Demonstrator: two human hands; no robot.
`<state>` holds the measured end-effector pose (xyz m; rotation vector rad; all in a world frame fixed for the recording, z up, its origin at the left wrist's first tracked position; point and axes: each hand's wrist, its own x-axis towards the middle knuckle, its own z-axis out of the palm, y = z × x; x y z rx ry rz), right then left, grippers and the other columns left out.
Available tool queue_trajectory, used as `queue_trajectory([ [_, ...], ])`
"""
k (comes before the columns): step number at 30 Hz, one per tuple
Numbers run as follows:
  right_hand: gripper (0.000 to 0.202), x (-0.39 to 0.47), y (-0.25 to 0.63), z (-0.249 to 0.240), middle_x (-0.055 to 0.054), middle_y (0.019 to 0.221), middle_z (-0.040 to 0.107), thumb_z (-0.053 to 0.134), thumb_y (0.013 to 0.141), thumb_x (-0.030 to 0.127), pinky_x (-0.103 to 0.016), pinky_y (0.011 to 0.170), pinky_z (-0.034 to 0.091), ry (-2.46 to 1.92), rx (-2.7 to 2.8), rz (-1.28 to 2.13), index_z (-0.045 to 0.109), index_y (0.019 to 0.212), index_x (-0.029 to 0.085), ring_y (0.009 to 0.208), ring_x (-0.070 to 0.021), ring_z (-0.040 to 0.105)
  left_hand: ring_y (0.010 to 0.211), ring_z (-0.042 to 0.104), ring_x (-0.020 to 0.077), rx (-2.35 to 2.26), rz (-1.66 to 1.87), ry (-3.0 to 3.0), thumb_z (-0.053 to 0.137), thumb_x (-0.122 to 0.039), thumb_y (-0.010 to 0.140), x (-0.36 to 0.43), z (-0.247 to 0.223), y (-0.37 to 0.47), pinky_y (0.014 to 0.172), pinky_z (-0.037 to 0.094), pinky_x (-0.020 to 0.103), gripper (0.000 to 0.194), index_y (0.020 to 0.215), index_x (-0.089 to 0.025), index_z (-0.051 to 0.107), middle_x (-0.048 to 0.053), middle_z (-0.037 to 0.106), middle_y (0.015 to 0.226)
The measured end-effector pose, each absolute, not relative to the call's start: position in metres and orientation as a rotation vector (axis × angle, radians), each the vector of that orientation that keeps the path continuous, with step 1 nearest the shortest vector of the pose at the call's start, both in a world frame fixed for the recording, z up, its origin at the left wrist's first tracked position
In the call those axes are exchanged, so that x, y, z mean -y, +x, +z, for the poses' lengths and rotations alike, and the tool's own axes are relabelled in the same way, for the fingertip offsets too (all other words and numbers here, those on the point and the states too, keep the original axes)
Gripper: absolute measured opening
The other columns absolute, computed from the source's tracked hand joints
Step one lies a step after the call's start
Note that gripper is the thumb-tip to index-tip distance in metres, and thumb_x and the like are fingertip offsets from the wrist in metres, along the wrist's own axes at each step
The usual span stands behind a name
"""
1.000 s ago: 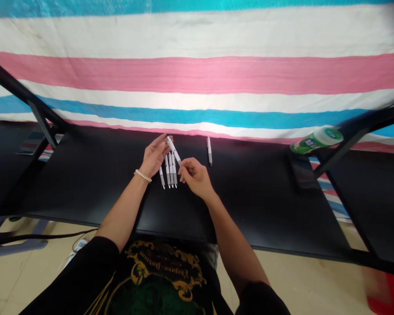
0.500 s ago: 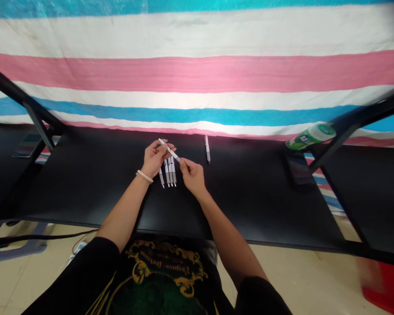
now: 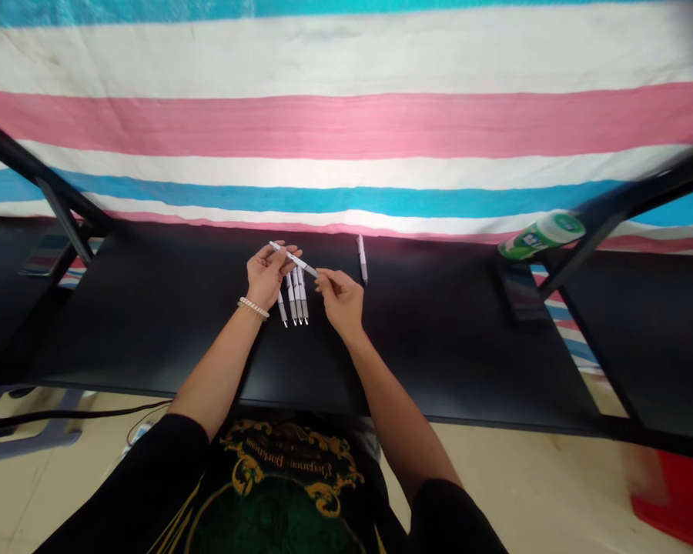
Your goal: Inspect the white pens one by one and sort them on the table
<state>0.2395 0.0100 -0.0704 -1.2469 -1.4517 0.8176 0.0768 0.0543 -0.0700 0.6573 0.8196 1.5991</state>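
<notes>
1. Holding one slim white plastic pen (image 3: pixel 292 258) above the black worktop (image 3: pixel 150 323), spanned between both hands, lying slantwise with its far end up-left and its near end down-right.
2. Left hand (image 3: pixel 264 275): fingers curled round the pen's far end, pinching the barrel; tip of the pen sticks out just past them.
3. Right hand (image 3: pixel 340 296): thumb and forefinger pressed together on the pen's near end; other fingers folded under.
4. Row of four white pens with grey grips (image 3: pixel 293 298) lies on the worktop right under the held pen, side by side, tips toward the person. Far ends are hidden behind the left hand.
5. One more single white pen (image 3: pixel 362 259) lies just right of the right hand, apart from the row.
6. Pearl-bead bracelet (image 3: pixel 252 308) on the left wrist.
7. Green-and-white plastic bottle (image 3: pixel 541 234) lies tilted at far right on the black metal frame (image 3: pixel 612 215); label is blurred, unreadable.
8. Striped pink, white and blue cloth (image 3: pixel 346 123) fills the back.
9. Red object (image 3: pixel 675 500) at bottom right is cut off and blurred; cannot tell what it is.
</notes>
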Motion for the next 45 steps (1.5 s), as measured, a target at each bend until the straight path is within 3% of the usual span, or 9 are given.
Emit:
queue_trajectory([
  [3,0.033,-0.010,0.240,-0.070,-0.008,0.115,0.069,0.067,0.089,0.039,-0.033,0.082,0.058,-1.216,1.457,0.754,0.072,0.117,0.024,0.097,-0.0187,0.068,0.095,0.076,0.0252,-0.824,1.593,0.654,0.086,-0.030,0.076,-0.054,-0.069,0.077,0.088,0.060,0.039,0.032,0.098,-0.016,0.067,0.011,0.077,0.099],
  [7,0.035,-0.010,0.239,-0.070,-0.007,0.092,0.072,0.057,0.095,0.044,-0.032,0.071,0.059,-1.231,1.383,0.896,0.071,0.116,0.020,0.077,-0.0167,0.069,0.095,0.076,0.0250,-0.826,1.586,0.656,0.086,-0.031,0.076,-0.053,-0.068,0.077,0.088,0.060,0.039,0.033,0.098,-0.016,0.067,0.011,0.077,0.098],
  [11,0.028,-0.009,0.239,-0.069,-0.008,0.117,0.069,0.065,0.090,0.040,-0.035,0.087,0.059,-1.189,1.445,0.759,0.074,0.112,0.025,0.102,-0.0197,0.069,0.094,0.076,0.0242,-0.814,1.591,0.651,0.087,-0.031,0.075,-0.053,-0.068,0.077,0.083,0.061,0.035,0.033,0.098,-0.016,0.067,0.010,0.077,0.097],
  [15,0.038,-0.010,0.238,-0.071,-0.007,0.096,0.072,0.057,0.095,0.044,-0.033,0.069,0.061,-1.181,1.317,0.942,0.070,0.122,0.021,0.074,-0.0154,0.068,0.097,0.075,0.0245,-0.814,1.582,0.655,0.085,-0.030,0.077,-0.054,-0.068,0.076,0.085,0.061,0.035,0.031,0.098,-0.017,0.067,0.010,0.077,0.098],
  [18,0.031,-0.011,0.237,-0.073,-0.009,0.110,0.070,0.066,0.089,0.040,-0.035,0.082,0.062,-1.126,1.345,0.895,0.074,0.113,0.022,0.092,-0.0179,0.070,0.098,0.075,0.0252,-0.823,1.588,0.646,0.085,-0.030,0.077,-0.054,-0.068,0.076,0.090,0.060,0.039,0.031,0.098,-0.017,0.067,0.010,0.076,0.098],
  [20,0.041,-0.012,0.236,-0.074,-0.009,0.119,0.068,0.071,0.086,0.040,-0.035,0.089,0.061,-1.096,1.330,0.905,0.069,0.124,0.024,0.102,-0.0190,0.069,0.098,0.075,0.0250,-0.818,1.596,0.638,0.085,-0.030,0.078,-0.053,-0.068,0.076,0.092,0.059,0.040,0.030,0.098,-0.017,0.067,0.010,0.076,0.098],
  [25,0.034,-0.012,0.239,-0.074,-0.006,0.092,0.074,0.063,0.092,0.042,-0.035,0.074,0.062,-1.165,1.300,0.947,0.073,0.115,0.020,0.074,-0.0163,0.069,0.100,0.075,0.0247,-0.813,1.614,0.615,0.084,-0.028,0.079,-0.056,-0.070,0.072,0.093,0.059,0.040,0.026,0.097,-0.017,0.068,0.009,0.077,0.099],
  [31,0.028,-0.014,0.248,-0.073,-0.008,0.103,0.074,0.064,0.091,0.037,-0.035,0.080,0.060,-1.227,1.371,0.744,0.075,0.112,0.022,0.089,-0.0191,0.071,0.105,0.073,0.0217,-0.808,1.734,0.522,0.080,-0.025,0.083,-0.064,-0.072,0.057,0.096,0.058,0.037,0.015,0.088,-0.018,0.068,0.007,0.077,0.100],
  [45,0.022,-0.017,0.248,-0.076,-0.006,0.094,0.076,0.068,0.090,0.031,-0.033,0.076,0.061,-1.116,1.273,0.758,0.075,0.108,0.021,0.079,-0.0171,0.072,0.112,0.071,0.0226,-0.790,1.737,0.424,0.077,-0.020,0.084,-0.065,-0.077,0.060,0.098,0.056,0.035,0.010,0.088,-0.017,0.068,0.008,0.077,0.102],
])
